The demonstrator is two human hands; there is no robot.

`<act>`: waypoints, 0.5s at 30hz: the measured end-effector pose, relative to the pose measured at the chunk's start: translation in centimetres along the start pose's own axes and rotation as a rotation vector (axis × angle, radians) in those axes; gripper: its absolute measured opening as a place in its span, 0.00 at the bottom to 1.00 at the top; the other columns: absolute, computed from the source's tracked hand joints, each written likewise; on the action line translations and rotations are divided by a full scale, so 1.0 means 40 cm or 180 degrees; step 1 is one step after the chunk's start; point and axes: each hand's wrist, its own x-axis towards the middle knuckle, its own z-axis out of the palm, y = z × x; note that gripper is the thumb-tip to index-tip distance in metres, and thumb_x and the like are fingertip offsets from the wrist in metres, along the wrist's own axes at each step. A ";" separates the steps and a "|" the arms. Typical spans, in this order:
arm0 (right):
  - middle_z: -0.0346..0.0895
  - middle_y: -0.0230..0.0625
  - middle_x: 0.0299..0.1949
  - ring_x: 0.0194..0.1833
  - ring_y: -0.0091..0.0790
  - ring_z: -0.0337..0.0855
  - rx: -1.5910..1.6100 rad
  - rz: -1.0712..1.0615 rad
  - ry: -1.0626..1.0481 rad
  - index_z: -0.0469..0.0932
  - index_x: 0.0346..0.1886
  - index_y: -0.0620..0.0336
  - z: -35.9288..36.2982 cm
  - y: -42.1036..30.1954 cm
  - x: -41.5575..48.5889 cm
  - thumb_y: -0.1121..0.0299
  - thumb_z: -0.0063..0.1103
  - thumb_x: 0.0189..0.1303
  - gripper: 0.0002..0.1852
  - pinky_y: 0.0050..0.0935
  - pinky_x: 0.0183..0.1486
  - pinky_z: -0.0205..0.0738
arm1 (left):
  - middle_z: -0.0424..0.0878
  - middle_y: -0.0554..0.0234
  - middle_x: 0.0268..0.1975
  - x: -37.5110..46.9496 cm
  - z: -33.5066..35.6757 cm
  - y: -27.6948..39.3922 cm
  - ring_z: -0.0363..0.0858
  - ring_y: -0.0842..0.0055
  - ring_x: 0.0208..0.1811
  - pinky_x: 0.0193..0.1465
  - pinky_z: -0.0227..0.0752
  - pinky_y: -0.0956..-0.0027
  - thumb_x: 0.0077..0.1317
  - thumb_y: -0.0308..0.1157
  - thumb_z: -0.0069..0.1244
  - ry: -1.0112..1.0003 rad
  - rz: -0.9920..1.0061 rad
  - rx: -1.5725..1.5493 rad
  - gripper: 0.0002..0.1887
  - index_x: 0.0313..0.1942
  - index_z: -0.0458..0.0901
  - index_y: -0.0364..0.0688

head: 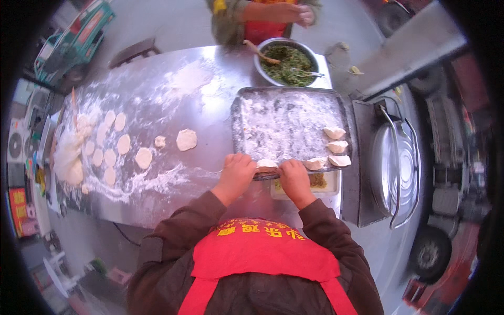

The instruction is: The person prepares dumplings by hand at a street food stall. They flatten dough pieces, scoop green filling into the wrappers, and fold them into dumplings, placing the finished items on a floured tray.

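Observation:
A dark, floured baking tray [291, 122] lies on the steel table in front of me. Both my left hand [238, 171] and my right hand [295, 177] are at its near edge, fingers curled, one at each side of a whitish dumpling [267, 163]. What their fingertips grip is hidden. Several folded dumplings [337, 147] sit at the tray's right side and near right corner. Flattened dough rounds [186, 139] and a small dough piece [160, 141] lie on the floured table at the left. Beyond the tray stands a metal bowl of chopped green filling [289, 63], with a wooden spoon [267, 58] in it.
A shallow container with brownish food [332, 183] is partly under the tray's near edge. Plastic-covered dough [73, 161] lies at the table's far left. Another person [271, 19] stands across the table, beyond the bowl. A large round metal lid or pan [397, 167] is at the right.

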 end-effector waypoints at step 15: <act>0.72 0.42 0.32 0.38 0.49 0.74 -0.0199 -0.0049 -0.0425 0.75 0.32 0.60 -0.021 0.009 0.017 0.70 0.65 0.53 0.08 0.45 0.41 0.69 | 0.75 0.60 0.41 -0.032 0.004 -0.040 0.72 0.64 0.49 0.53 0.62 0.60 0.58 0.36 0.54 -0.0053 -0.0062 -0.0161 0.08 0.34 0.77 0.42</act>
